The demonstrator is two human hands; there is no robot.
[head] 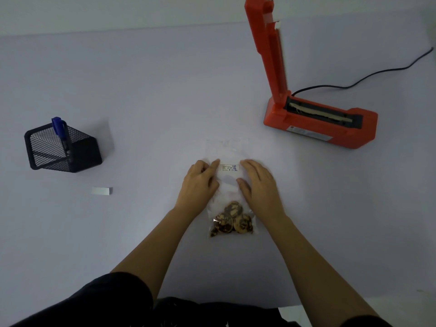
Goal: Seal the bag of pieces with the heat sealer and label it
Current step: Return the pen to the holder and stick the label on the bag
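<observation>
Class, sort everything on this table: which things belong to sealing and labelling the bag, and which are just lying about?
Job: bag, pieces, label, heat sealer, pen.
Lying about: mesh holder, paper scrap.

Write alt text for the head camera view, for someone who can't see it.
Two hands, left and right, press a labelled clear bag of brown pieces flat on a table. An orange sealer stands open behind; a pen holder sits left.

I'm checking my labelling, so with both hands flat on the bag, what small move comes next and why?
Probably smooth the label down with a fingertip: it already sits on the clear bag between the left hand and right hand, and the backing strip lies discarded.
</observation>
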